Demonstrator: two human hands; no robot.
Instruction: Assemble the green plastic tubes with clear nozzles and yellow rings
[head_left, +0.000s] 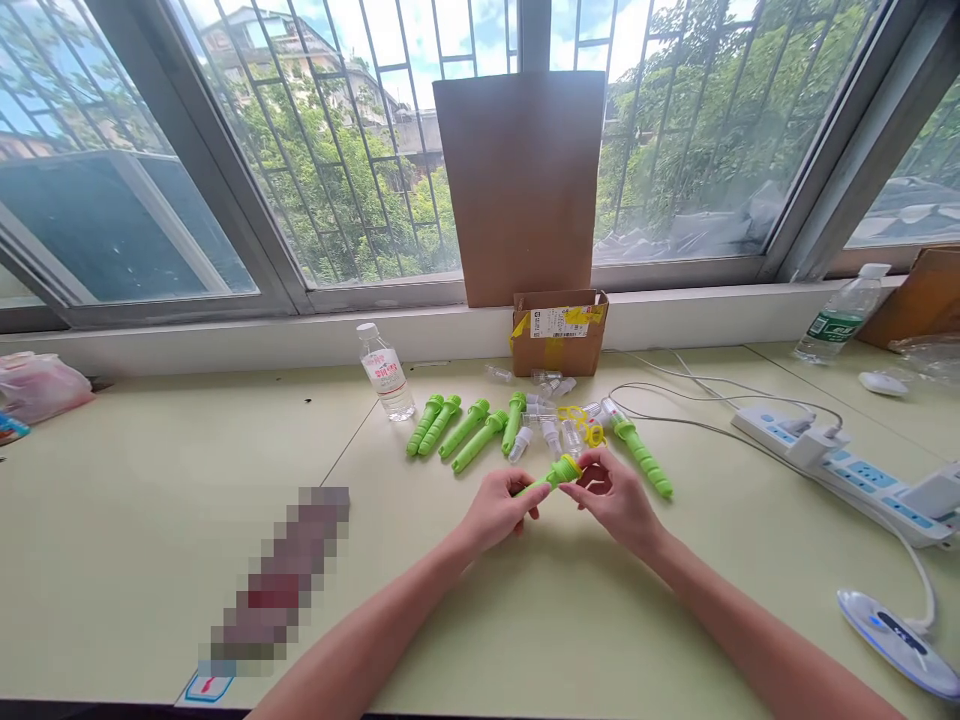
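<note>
My left hand [496, 508] is wrapped round a green ribbed plastic tube [553, 474], which lies tilted with its wide end up and to the right. A yellow ring [573, 465] sits at that wide end. My right hand [616, 497] pinches at the ring with thumb and forefinger; its fingertips partly hide the ring's edge. Just beyond my hands lie several more green tubes [480, 440] in a loose row, clear plastic caps or nozzles [551, 432] and loose yellow rings [594, 433]. Another green tube [643, 456] with a clear end rests to the right.
A small cardboard box [559, 350] stands by the window, with a brown board [525, 190] behind it. Water bottles stand at the left [386, 372] and far right [841, 315]. A power strip [847, 475] with cables and a white oval device [898, 640] lie right.
</note>
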